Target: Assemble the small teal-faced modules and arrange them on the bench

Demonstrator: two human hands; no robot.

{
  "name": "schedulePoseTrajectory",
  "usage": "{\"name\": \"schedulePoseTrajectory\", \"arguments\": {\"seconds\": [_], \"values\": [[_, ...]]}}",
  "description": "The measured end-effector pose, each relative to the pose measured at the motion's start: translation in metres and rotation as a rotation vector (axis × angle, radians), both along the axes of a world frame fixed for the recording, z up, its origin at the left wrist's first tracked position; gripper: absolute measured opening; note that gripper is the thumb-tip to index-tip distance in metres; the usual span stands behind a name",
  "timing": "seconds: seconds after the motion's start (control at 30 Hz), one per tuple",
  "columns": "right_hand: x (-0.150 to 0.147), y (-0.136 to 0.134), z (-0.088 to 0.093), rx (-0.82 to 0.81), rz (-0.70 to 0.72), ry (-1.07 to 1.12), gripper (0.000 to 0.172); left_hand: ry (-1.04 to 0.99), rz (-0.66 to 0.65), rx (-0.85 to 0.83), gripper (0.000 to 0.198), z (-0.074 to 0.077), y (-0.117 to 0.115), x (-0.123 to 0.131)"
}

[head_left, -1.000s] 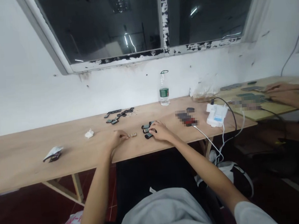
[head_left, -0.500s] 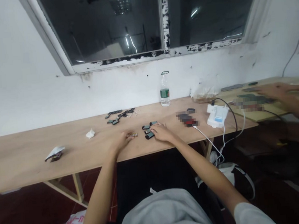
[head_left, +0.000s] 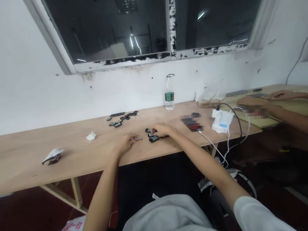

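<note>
My left hand (head_left: 124,143) rests on the tabletop with its fingers closed at the left end of a row of small, shiny tan pieces (head_left: 138,138). Just to the right lies a loose group of small black pieces with grey-green flat faces (head_left: 154,139). My right hand (head_left: 161,129) reaches over that group, its thumb and fingers bent together on one of the pieces. The hand partly hides this piece, and the exact kind of these parts is too small to tell.
More black pieces (head_left: 116,124) and tiny white bits (head_left: 137,116) lie farther back. A water bottle (head_left: 169,97) stands by the wall. Crumpled tissue (head_left: 91,135) and a packet (head_left: 53,156) are left; a phone (head_left: 192,123) and white power strip (head_left: 222,120) right. Another person's hands work beyond.
My right hand has gone from lying over the black pieces to fingers bent down among them, and the pieces under it have shifted. My left hand stays by the tan row.
</note>
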State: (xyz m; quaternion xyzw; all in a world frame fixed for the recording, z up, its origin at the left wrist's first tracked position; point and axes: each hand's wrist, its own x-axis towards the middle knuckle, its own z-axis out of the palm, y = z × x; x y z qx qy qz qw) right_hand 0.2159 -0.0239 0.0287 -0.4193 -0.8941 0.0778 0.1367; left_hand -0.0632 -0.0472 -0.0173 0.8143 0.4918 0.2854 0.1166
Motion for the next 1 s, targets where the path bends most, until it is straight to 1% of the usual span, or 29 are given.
{"name": "schedulePoseTrajectory", "arguments": {"seconds": [0.13,0.27,0.33,0.37,0.47,0.57,0.67,0.73,0.8,0.9,1.0], "values": [[0.003,0.012,-0.008,-0.058,0.035,0.103,0.019,-0.030,-0.007,-0.018,0.034,-0.002,0.002,0.002],[0.008,0.023,-0.014,-0.120,0.098,0.234,0.036,-0.082,-0.007,-0.067,0.037,-0.003,0.002,0.004],[0.009,0.023,-0.015,-0.141,0.101,0.264,0.040,-0.106,-0.003,-0.084,0.038,-0.002,0.001,0.004],[0.009,0.022,-0.015,-0.155,0.099,0.269,0.039,-0.115,-0.001,-0.091,0.039,-0.001,0.000,0.004],[0.009,0.018,-0.013,-0.183,0.126,0.289,0.029,-0.134,0.005,-0.108,0.041,0.001,-0.002,0.005],[0.008,0.009,-0.012,-0.119,0.148,0.402,0.020,-0.154,0.012,-0.115,0.045,0.003,-0.003,0.006],[0.009,-0.007,-0.013,-0.065,0.114,0.590,0.023,-0.191,0.007,-0.138,0.049,0.004,-0.003,0.006],[0.012,-0.020,-0.017,-0.085,0.119,0.682,0.025,-0.229,-0.017,-0.162,0.054,0.006,-0.005,0.006],[0.017,-0.030,-0.021,-0.111,0.138,0.723,0.025,-0.258,-0.049,-0.182,0.059,0.008,-0.007,0.006],[0.025,-0.037,-0.026,-0.120,0.104,0.737,0.025,-0.258,-0.065,-0.168,0.060,0.012,-0.011,0.006],[0.030,-0.038,-0.025,-0.143,0.056,0.765,0.024,-0.215,-0.085,-0.057,0.052,0.019,-0.015,0.011]]}}
